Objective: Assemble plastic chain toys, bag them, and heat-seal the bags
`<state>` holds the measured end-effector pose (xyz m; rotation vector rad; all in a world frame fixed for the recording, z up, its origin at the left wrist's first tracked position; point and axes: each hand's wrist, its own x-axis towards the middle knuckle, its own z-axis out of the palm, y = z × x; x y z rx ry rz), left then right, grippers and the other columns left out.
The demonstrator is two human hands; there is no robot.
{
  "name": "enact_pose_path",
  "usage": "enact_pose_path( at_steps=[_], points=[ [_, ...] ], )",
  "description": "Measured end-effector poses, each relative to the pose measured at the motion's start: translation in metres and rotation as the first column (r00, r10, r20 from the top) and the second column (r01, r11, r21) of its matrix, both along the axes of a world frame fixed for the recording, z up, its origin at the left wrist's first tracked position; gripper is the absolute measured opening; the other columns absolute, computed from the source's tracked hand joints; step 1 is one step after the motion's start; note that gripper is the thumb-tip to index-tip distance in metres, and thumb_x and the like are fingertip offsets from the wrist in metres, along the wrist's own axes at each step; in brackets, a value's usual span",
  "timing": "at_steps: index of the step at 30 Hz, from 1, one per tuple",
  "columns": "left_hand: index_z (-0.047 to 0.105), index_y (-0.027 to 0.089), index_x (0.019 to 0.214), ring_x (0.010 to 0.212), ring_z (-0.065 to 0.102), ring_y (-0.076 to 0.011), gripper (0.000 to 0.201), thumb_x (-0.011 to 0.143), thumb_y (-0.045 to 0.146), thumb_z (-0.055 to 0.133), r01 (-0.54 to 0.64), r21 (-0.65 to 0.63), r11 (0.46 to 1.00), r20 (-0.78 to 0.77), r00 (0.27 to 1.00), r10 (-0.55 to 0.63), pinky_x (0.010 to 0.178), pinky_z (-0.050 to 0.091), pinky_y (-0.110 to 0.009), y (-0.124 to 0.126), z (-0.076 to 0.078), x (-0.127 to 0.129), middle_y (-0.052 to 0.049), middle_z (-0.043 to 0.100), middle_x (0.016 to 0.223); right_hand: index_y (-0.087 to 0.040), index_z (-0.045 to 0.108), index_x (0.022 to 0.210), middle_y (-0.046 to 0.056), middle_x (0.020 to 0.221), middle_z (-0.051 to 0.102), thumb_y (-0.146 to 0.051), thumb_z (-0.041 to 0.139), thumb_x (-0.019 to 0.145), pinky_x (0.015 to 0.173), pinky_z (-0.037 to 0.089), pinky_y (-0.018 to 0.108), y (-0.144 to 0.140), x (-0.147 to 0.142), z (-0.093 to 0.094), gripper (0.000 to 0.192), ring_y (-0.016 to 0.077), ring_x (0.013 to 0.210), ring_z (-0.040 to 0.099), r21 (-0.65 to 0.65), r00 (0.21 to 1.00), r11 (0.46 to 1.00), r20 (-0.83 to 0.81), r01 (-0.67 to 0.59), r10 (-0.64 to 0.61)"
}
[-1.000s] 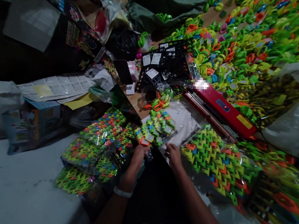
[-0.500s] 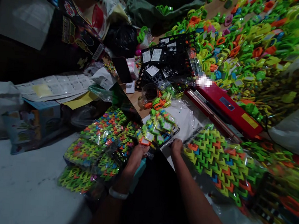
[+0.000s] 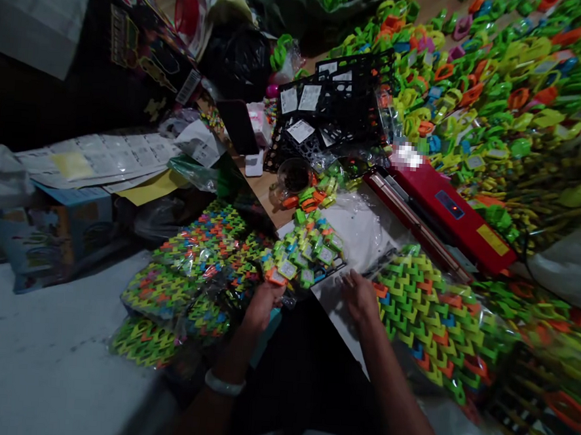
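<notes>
At table edge | L hand (image 3: 261,305) – grip pinching clip bundle (image 3: 304,252) | R hand (image 3: 363,299) – grip loose, on plastic sheet (image 3: 363,232)

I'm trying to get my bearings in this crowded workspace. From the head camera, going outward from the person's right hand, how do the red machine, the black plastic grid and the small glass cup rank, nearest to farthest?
From the right hand:
1. Red machine: up and to the right, nearest.
2. Small glass cup: up and to the left, on the wooden tabletop.
3. Black plastic grid: farthest, behind the cup.
</notes>
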<state>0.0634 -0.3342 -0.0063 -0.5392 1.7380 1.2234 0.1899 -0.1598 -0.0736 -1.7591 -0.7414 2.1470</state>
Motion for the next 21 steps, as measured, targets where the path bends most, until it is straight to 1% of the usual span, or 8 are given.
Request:
enact_pose_path(
  at_steps=[2,4,6,8,11,16,18,21],
  points=[
    [0.062,0.016,0.089,0.049,0.028,-0.0059,0.042,0.054,0.037,0.074,-0.008,0.007,1.000,0.007,1.000,0.008,0.055,0.030,-0.024,0.002,0.001,0.000,0.007,0.045,0.060,-0.016,0.060,0.082,0.004,0.084,0.067,-0.036,0.068,0.074,0.073,0.057,0.035,-0.019,0.012,0.019,0.022,0.0198,0.082,0.067,-0.068,1.000,0.997,0.000,0.026,-0.026],
    [0.062,0.016,0.089,0.049,0.027,-0.0055,0.041,0.055,0.036,0.074,-0.008,0.011,1.000,0.009,1.000,0.008,0.054,0.028,-0.024,0.003,0.002,0.001,0.007,0.044,0.059,-0.017,0.063,0.087,0.005,0.090,0.069,-0.033,0.073,0.066,0.075,0.056,0.035,-0.036,0.020,0.036,0.028,0.0207,0.085,0.067,-0.100,1.000,0.995,0.005,0.017,-0.016],
    [0.062,0.016,0.088,0.048,0.026,-0.0053,0.039,0.056,0.036,0.073,0.002,0.004,1.000,0.010,1.000,-0.003,0.054,0.026,-0.024,0.003,0.003,0.001,0.008,0.043,0.058,-0.018,0.066,0.095,0.006,0.097,0.070,-0.034,0.075,0.065,0.080,0.055,0.034,-0.050,0.021,0.048,0.035,0.0203,0.087,0.067,-0.065,0.999,0.996,-0.009,-0.053,0.053],
    [0.062,0.016,0.086,0.048,0.027,-0.0054,0.037,0.057,0.036,0.074,0.022,-0.014,1.000,0.015,1.000,-0.022,0.054,0.025,-0.024,0.003,0.003,0.004,0.008,0.044,0.058,-0.018,0.066,0.103,0.007,0.103,0.069,-0.037,0.073,0.067,0.086,0.052,0.033,-0.060,0.016,0.049,0.041,0.0201,0.093,0.066,0.004,0.991,0.991,-0.005,-0.136,0.136],
    [0.062,0.016,0.083,0.050,0.032,-0.0065,0.036,0.058,0.038,0.075,0.052,-0.051,0.997,0.021,0.998,-0.051,0.055,0.027,-0.024,0.002,0.001,0.009,0.006,0.047,0.059,-0.017,0.064,0.106,0.008,0.108,0.068,-0.041,0.072,0.065,0.088,0.051,0.033,-0.065,0.004,0.032,0.049,0.0212,0.100,0.064,0.050,0.985,0.985,0.049,-0.166,0.164],
    [0.063,0.015,0.083,0.054,0.040,-0.0090,0.038,0.060,0.042,0.077,0.108,-0.072,0.992,0.036,0.994,-0.105,0.056,0.029,-0.024,0.003,-0.003,0.019,0.005,0.048,0.057,-0.017,0.063,0.090,0.004,0.085,0.067,-0.053,0.056,0.072,0.074,0.050,0.031,-0.055,-0.013,-0.007,0.041,0.0188,0.081,0.061,0.142,0.983,0.976,0.109,-0.165,0.151],
    [0.063,0.015,0.081,0.055,0.042,-0.0097,0.039,0.060,0.044,0.078,0.130,-0.072,0.989,0.047,0.991,-0.127,0.057,0.031,-0.024,0.004,-0.003,0.022,0.005,0.049,0.058,-0.017,0.060,0.090,0.005,0.087,0.065,-0.051,0.056,0.072,0.077,0.048,0.031,-0.050,-0.017,-0.015,0.038,0.0191,0.084,0.059,0.221,0.974,0.962,0.196,-0.158,0.115],
    [0.062,0.016,0.079,0.058,0.043,-0.0106,0.038,0.062,0.046,0.077,0.147,-0.081,0.986,0.057,0.988,-0.142,0.059,0.034,-0.025,0.007,-0.002,0.028,0.003,0.051,0.061,-0.017,0.055,0.100,0.006,0.096,0.062,-0.044,0.059,0.068,0.084,0.045,0.032,-0.042,-0.019,-0.023,0.042,0.0199,0.091,0.056,0.329,0.946,0.931,0.320,-0.157,0.047]
  ],
)
